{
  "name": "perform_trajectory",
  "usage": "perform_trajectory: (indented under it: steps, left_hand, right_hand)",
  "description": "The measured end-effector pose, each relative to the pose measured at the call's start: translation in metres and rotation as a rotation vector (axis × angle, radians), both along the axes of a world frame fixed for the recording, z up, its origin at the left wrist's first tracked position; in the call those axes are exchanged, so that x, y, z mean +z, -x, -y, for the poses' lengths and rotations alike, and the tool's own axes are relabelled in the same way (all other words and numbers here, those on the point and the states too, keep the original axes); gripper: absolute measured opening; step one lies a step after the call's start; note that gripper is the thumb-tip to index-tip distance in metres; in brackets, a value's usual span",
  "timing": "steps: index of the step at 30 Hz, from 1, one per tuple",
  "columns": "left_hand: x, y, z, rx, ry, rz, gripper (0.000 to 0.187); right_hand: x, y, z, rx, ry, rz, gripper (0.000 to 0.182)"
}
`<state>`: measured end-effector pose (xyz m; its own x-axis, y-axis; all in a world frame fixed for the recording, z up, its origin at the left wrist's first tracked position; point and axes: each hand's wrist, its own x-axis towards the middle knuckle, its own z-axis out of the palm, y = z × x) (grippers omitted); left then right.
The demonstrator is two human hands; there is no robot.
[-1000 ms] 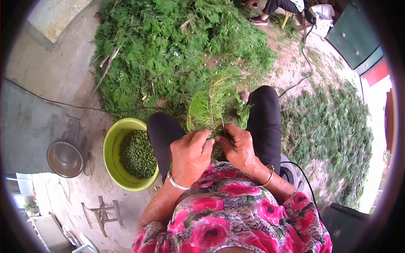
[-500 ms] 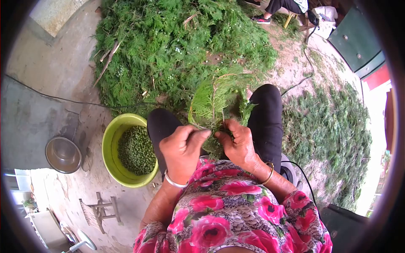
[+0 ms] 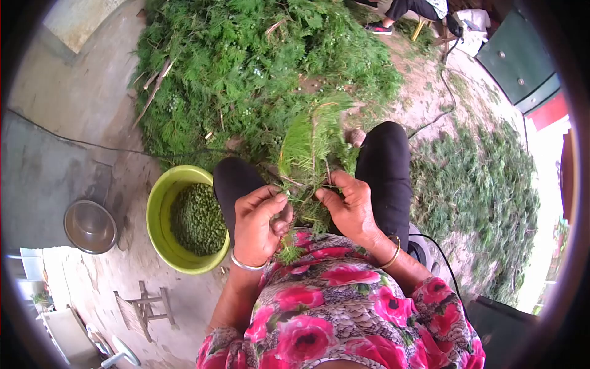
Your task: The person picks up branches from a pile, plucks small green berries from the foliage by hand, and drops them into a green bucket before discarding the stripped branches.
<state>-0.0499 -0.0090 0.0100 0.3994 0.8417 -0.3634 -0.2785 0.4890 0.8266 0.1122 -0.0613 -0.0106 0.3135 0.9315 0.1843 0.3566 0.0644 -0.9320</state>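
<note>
Above my lap, a feathery evergreen branch (image 3: 313, 138) is held at its stem by my right hand (image 3: 350, 208), thumb and forefinger pinched together. My left hand (image 3: 259, 220) is beside the branch's lower twigs, fingers curled and thumb tip against the forefinger; what lies inside them is too small to name. A loose green sprig (image 3: 290, 251) shows just below the left hand, against the flowered shirt. Left of my knee stands a yellow-green tub (image 3: 161, 246), partly filled with small green cones or berries (image 3: 200, 221).
A big heap of cut evergreen branches (image 3: 227, 67) covers the ground ahead. More greenery (image 3: 479, 197) is spread at the right. A metal bowl (image 3: 90, 226) and a small wooden stool (image 3: 144, 307) are on the left. A black cable (image 3: 80, 139) crosses the floor. Another person's foot (image 3: 379, 28) shows at the top.
My left hand has drawn back slightly left and down from the branch, its fingers now more curled. The right hand keeps its pinch on the stem.
</note>
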Motion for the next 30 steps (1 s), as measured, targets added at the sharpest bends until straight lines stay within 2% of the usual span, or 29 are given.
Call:
perform_trajectory:
  steps: [1,3,6,9,11,13,14,17,19,21,23,24,26,30]
  left_hand:
    - [-0.002,0.003,-0.001,0.021,0.152,0.170,0.012]
    - [-0.019,0.016,-0.009,0.001,0.181,0.270,0.017]
    - [-0.028,0.029,-0.018,-0.093,0.341,0.660,0.023]
    - [-0.028,0.057,-0.025,0.100,0.319,0.709,0.028]
    - [-0.047,0.099,-0.043,0.306,0.078,0.474,0.029]
    - [-0.028,0.116,-0.051,0.531,-0.208,-0.034,0.031]
    - [-0.018,0.116,-0.048,0.526,-0.213,-0.036,0.031]
    - [0.014,0.104,-0.031,0.295,-0.396,-0.553,0.038]
    - [0.024,0.088,-0.016,0.131,-0.503,-0.889,0.044]
    - [0.024,0.048,0.000,-0.069,-0.695,-0.715,0.037]
    - [0.021,0.008,0.010,0.006,-0.620,-0.555,0.027]
    - [-0.003,0.004,0.006,0.023,-0.535,-0.433,0.019]
    - [-0.006,0.000,-0.001,0.041,-0.507,-0.358,0.018]
    - [-0.010,0.009,-0.006,0.028,-0.421,-0.162,0.014]
  right_hand:
    - [-0.002,-0.001,0.000,0.009,0.001,-0.002,0.012]
    - [-0.006,-0.002,-0.001,0.012,-0.027,-0.016,0.012]
    - [0.004,0.000,0.000,0.032,-0.034,0.006,0.012]
    - [0.003,0.002,0.001,0.051,-0.035,0.015,0.012]
    - [0.004,0.003,0.001,0.049,-0.046,0.013,0.012]
    - [0.006,0.008,0.002,0.062,0.008,-0.033,0.014]
    - [0.003,0.009,0.002,0.073,-0.004,0.004,0.016]
    - [-0.003,0.017,-0.002,0.092,-0.085,0.061,0.018]
    - [0.000,0.023,-0.002,0.108,0.009,0.038,0.019]
    - [-0.001,0.028,-0.003,0.161,-0.015,0.106,0.020]
    - [0.000,0.029,0.000,0.220,0.029,0.111,0.019]
    - [-0.001,0.030,0.002,0.241,0.031,0.172,0.021]
    - [0.005,0.026,0.005,0.271,0.030,0.253,0.028]
    - [0.006,-0.007,0.005,0.189,-0.056,0.191,0.027]
